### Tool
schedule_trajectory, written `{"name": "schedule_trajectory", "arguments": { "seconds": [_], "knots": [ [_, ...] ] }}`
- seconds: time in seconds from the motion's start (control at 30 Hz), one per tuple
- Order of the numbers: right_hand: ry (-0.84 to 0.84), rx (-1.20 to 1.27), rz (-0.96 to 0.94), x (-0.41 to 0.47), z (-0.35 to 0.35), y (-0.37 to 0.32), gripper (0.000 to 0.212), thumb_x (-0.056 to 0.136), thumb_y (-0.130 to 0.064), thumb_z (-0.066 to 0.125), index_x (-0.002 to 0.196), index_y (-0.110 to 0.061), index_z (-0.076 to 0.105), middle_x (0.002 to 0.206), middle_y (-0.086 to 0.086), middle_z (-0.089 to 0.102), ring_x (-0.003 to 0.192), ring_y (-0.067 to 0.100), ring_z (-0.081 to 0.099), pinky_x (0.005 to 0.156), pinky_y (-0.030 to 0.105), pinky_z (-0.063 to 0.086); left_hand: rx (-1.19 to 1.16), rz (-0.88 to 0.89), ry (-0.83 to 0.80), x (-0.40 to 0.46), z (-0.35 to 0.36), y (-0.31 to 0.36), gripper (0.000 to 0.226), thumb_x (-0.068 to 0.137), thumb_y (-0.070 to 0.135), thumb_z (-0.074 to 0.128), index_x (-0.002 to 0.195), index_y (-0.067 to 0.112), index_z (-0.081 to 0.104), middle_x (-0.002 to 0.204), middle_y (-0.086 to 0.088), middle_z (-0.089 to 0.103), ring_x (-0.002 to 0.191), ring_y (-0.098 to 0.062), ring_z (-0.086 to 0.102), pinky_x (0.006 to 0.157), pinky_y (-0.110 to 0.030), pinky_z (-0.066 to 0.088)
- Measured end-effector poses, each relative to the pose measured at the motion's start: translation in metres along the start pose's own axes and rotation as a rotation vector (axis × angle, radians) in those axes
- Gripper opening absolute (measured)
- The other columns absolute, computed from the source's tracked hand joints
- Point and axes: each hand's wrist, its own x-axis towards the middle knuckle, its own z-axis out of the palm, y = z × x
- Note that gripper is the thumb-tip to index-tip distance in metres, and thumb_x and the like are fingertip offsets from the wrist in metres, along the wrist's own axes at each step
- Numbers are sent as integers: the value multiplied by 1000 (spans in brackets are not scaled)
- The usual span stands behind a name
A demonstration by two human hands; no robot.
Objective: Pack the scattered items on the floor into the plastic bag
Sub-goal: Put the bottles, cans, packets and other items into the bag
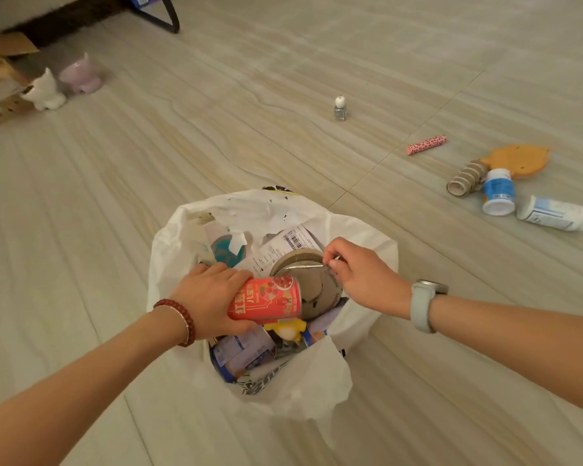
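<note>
Both your hands hang over the plastic bag (357,237), left hand (209,297) gripping the red can (266,302) lying crosswise, right hand (357,274) pinching a thin metal tool (303,265); leftovers lie right.

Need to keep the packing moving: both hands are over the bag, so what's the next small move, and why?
Probably let go: the left hand grips a red printed can and the right hand pinches a thin metal tool, both already over the open white plastic bag.

Red can (266,302): Chinese characters "八宝"; receipt (292,242): barcode.
</note>
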Motion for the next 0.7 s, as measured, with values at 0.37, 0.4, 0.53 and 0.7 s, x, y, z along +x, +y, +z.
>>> {"name": "schedule_trajectory", "arguments": {
  "seconds": [0.37,0.4,0.53,0.7],
  "knots": [
    [-249,-808,-189,-5,15,21,25,91,-12,41,115,-12,48,110,8,59,102,27,48,75,33,34,-61,-79,-57,5,16,16,96,64,78,24,143,25,13,145,2,32,131,-19,34,108,-39,27],
    [-274,-830,-199,-7,15,25,27,91,-13,41,117,-13,48,114,8,57,105,26,47,80,34,34,-76,-110,-50,7,18,19,103,58,83,15,142,24,14,144,2,33,130,-19,35,107,-39,27],
    [-316,-821,-181,-8,11,31,30,94,-21,37,122,-16,47,121,6,55,111,26,46,90,37,34,-61,-163,-49,17,15,19,119,42,92,-10,135,26,24,133,2,45,116,-19,48,95,-35,40],
    [-387,-826,-201,-7,8,32,32,96,-27,33,120,-14,49,119,6,56,109,24,49,93,36,34,27,-281,-4,6,24,18,93,70,81,8,138,19,19,122,-3,59,95,-20,63,71,-31,50]
  ]
}}
